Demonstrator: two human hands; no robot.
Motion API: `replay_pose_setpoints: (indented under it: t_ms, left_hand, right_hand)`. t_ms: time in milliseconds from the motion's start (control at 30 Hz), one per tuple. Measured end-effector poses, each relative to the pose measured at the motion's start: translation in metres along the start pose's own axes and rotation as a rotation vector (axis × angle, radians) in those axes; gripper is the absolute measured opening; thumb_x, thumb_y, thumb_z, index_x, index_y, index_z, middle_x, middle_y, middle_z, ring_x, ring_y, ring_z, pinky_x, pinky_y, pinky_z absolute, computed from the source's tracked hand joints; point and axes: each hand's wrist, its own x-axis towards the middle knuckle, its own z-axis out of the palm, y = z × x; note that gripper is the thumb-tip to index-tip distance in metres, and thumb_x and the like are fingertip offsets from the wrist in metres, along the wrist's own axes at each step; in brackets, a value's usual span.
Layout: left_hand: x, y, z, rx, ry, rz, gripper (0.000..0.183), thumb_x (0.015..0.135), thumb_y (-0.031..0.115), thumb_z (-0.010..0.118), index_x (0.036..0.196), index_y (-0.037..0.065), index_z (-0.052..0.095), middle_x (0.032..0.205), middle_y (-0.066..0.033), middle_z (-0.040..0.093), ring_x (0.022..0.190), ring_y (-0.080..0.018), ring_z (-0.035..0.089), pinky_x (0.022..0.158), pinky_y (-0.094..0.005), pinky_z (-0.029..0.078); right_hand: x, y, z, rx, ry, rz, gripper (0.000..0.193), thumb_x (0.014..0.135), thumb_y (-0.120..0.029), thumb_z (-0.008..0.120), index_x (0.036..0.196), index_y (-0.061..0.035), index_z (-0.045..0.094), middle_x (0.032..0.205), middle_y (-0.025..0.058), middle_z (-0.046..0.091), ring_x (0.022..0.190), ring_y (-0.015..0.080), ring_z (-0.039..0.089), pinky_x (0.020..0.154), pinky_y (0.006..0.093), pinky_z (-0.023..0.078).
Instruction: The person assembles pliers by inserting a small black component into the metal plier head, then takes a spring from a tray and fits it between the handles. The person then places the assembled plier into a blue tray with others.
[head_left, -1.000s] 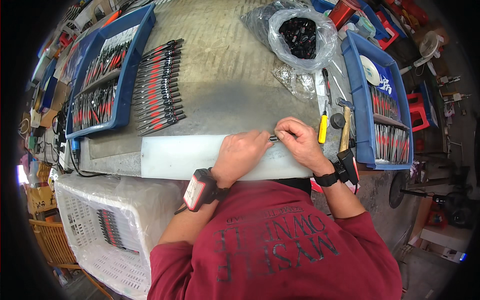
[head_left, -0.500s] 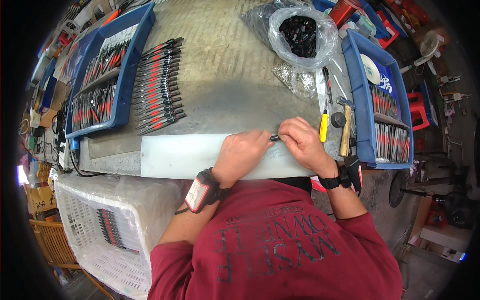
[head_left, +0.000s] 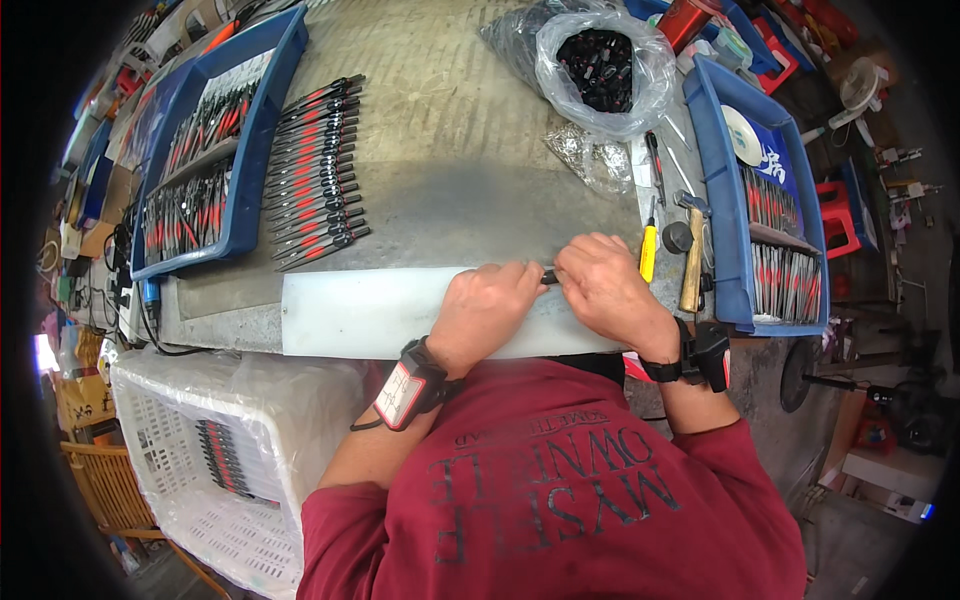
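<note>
Over the white board at the table's near edge, my two hands almost meet. A small black piece shows between their fingertips; the fingers cover most of it, so its kind cannot be told. My left hand is closed on its left end. From the other side my right hand grips it with bent fingers and thumb. To the left, slim black-and-red pen-shaped tools lie side by side in a column. A yellow-handled screwdriver and a hammer lie right of my right hand.
Blue trays of black-and-red tools stand left and right. A clear bag of black parts sits at the back, a small bag of metal bits before it. A white plastic crate stands below the table's left front.
My right hand has rolled over the black piece, its knuckles now turned up more and its wrist rotated. My left hand has barely shifted.
</note>
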Motion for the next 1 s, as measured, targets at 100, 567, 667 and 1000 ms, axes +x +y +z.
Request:
replay_pose_setpoints:
  t_ms: [100,567,667,1000]
  left_hand:
    - [0.000,0.000,-0.001,-0.003,-0.001,-0.001,0.019,0.081,0.022,0.064,0.082,0.007,0.053,0.065,-0.0066,0.053,0.055,-0.0223,0.058,0.047,-0.0345,0.046]
    - [0.002,-0.002,0.000,-0.111,0.042,-0.042,0.020,0.081,0.023,0.065,0.079,0.008,0.052,0.064,-0.0068,0.053,0.055,-0.0251,0.059,0.047,-0.0364,0.046]
    - [0.001,-0.002,-0.001,-0.106,0.035,-0.040,0.020,0.081,0.023,0.065,0.079,0.008,0.052,0.065,-0.0068,0.053,0.055,-0.0249,0.059,0.047,-0.0364,0.046]
    - [0.006,0.001,-0.006,-0.104,0.001,-0.069,0.017,0.079,0.018,0.066,0.080,0.008,0.053,0.068,-0.0074,0.055,0.058,-0.0248,0.059,0.049,-0.0361,0.047]
  right_hand:
    - [0.002,0.002,0.001,0.013,0.009,-0.010,0.005,0.074,-0.007,0.060,0.078,-0.0049,0.057,0.079,0.0112,0.055,0.079,0.0313,0.054,0.071,0.0415,0.041]
    - [0.005,0.016,-0.001,0.342,-0.003,0.081,0.012,0.083,-0.011,0.065,0.085,0.0009,0.064,0.078,0.0125,0.060,0.072,0.0286,0.058,0.065,0.0352,0.045]
    - [0.004,0.013,0.003,0.329,-0.023,0.138,0.014,0.085,-0.012,0.064,0.083,0.0015,0.065,0.076,0.0125,0.060,0.069,0.0277,0.058,0.062,0.0346,0.046]
    - [0.011,0.036,-0.015,0.390,0.120,0.261,0.018,0.086,-0.015,0.063,0.092,0.0015,0.066,0.083,0.0127,0.064,0.076,0.0233,0.062,0.067,0.0321,0.047]
